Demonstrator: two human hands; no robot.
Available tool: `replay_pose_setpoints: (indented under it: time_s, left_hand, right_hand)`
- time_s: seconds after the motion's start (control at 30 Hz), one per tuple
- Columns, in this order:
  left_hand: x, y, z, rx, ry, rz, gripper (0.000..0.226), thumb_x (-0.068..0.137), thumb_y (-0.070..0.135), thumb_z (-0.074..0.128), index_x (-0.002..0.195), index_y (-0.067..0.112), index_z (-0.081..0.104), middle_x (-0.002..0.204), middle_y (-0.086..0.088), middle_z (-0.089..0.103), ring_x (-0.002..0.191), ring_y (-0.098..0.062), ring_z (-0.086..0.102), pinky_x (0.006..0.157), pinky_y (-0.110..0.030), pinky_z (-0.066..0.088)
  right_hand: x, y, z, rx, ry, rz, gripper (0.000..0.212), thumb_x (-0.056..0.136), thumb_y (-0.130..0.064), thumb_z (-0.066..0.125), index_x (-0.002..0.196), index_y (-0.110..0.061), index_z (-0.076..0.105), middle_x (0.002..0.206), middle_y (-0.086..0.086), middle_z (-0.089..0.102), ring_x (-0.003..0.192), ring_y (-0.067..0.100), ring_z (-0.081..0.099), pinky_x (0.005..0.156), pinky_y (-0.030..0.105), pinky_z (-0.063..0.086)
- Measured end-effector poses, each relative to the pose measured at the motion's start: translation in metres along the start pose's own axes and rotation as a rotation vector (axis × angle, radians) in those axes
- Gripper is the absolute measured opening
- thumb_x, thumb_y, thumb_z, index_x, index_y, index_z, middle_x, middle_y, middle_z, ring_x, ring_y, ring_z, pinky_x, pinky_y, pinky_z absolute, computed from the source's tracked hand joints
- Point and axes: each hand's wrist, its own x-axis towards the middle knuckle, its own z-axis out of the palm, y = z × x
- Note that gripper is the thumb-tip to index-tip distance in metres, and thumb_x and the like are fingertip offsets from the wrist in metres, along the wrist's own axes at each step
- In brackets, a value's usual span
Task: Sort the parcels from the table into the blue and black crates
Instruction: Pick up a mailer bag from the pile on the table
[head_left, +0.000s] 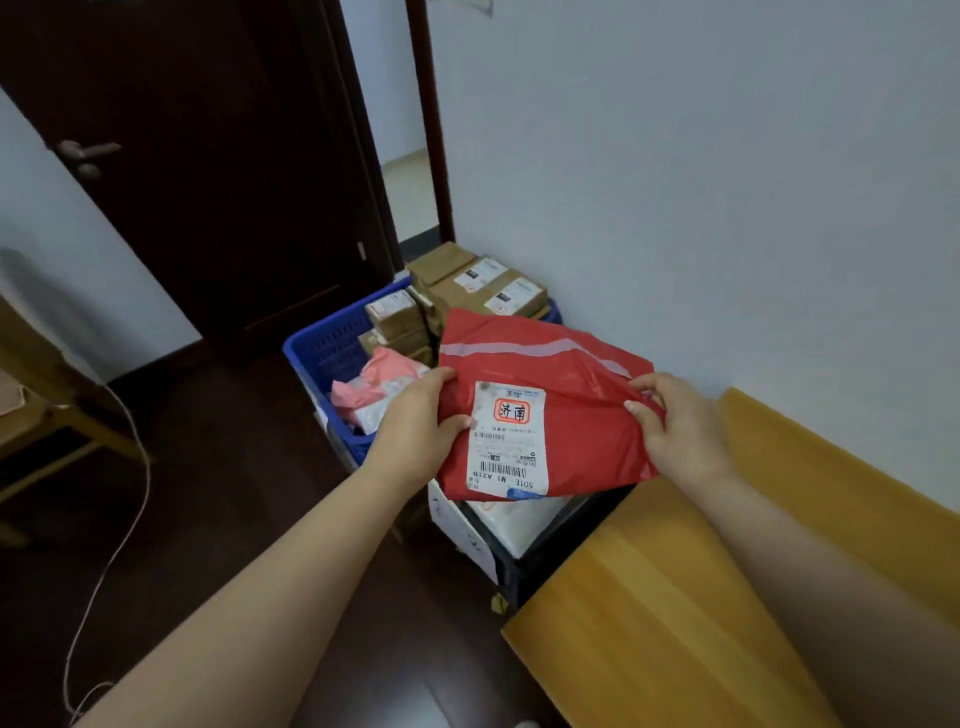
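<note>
Head view: both hands, left hand (415, 421) and right hand (675, 426), pinch a red parcel (571, 415) above the black crate (545, 561); blue crate (322, 348), far left, already heaped; visible tabletop (649, 597) bare, sorting seemingly near done.

I've got a red parcel (576, 384) here with a pale stripe across its far end and a white label (509, 439), black print, a red-orange stamp on it. Far left, the blue crate (322, 348) has a slotted wall; inside are brown boxes (467, 286) with white labels and a pink bag (374, 387). The near crate (540, 566) is black. Yellow wood-grain table (675, 623) on the right, dark brown door (218, 156) far left.
</note>
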Motion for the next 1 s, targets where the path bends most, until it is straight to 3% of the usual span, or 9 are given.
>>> replay_pose_setpoints:
  time_s: [0.27, 0.33, 0.5, 0.73, 1.0]
  left_hand:
    - [0.071, -0.107, -0.016, 0.015, -0.098, -0.115, 0.062, 0.089, 0.020, 0.067, 0.145, 0.012, 0.040, 0.143, -0.008, 0.049, 0.131, -0.024, 0.047, 0.109, -0.035, 0.037]
    - [0.090, -0.133, -0.020, 0.038, -0.137, -0.103, 0.062, 0.090, 0.021, 0.067, 0.145, 0.012, 0.040, 0.143, -0.009, 0.049, 0.131, -0.024, 0.046, 0.110, -0.034, 0.036]
    - [0.135, -0.204, -0.050, 0.105, -0.241, -0.052, 0.061, 0.091, 0.023, 0.064, 0.146, 0.013, 0.038, 0.143, -0.009, 0.048, 0.131, -0.024, 0.046, 0.110, -0.036, 0.035]
    - [0.194, -0.294, -0.099, 0.230, -0.439, 0.003, 0.055, 0.093, 0.022, 0.062, 0.143, 0.012, 0.043, 0.143, -0.009, 0.049, 0.133, -0.024, 0.042, 0.108, -0.029, 0.032]
    - [0.271, -0.339, -0.089, 0.232, -0.555, 0.063, 0.056, 0.094, 0.024, 0.061, 0.145, 0.019, 0.040, 0.140, -0.006, 0.048, 0.130, -0.021, 0.045, 0.109, -0.033, 0.035]
  right_hand:
    - [0.053, -0.040, 0.103, -0.055, -0.125, 0.006, 0.023, 0.088, -0.017, 0.069, 0.110, -0.012, 0.068, 0.105, 0.008, 0.069, 0.095, 0.030, 0.066, 0.089, 0.047, 0.049]
    - [0.061, -0.050, 0.130, -0.079, -0.140, 0.038, 0.023, 0.088, -0.017, 0.069, 0.110, -0.012, 0.068, 0.105, 0.008, 0.069, 0.095, 0.030, 0.065, 0.089, 0.047, 0.048]
    - [0.072, -0.092, 0.198, -0.089, -0.159, 0.159, 0.021, 0.090, -0.017, 0.066, 0.110, -0.011, 0.067, 0.109, 0.007, 0.068, 0.100, 0.028, 0.063, 0.084, 0.030, 0.039]
    - [0.070, -0.152, 0.284, -0.073, -0.312, 0.353, 0.019, 0.093, -0.026, 0.062, 0.112, -0.021, 0.065, 0.112, 0.001, 0.067, 0.102, 0.022, 0.062, 0.086, 0.029, 0.043]
    - [0.105, -0.164, 0.328, -0.106, -0.315, 0.443, 0.022, 0.093, -0.026, 0.062, 0.114, -0.021, 0.065, 0.114, 0.000, 0.067, 0.103, 0.021, 0.062, 0.081, 0.025, 0.041]
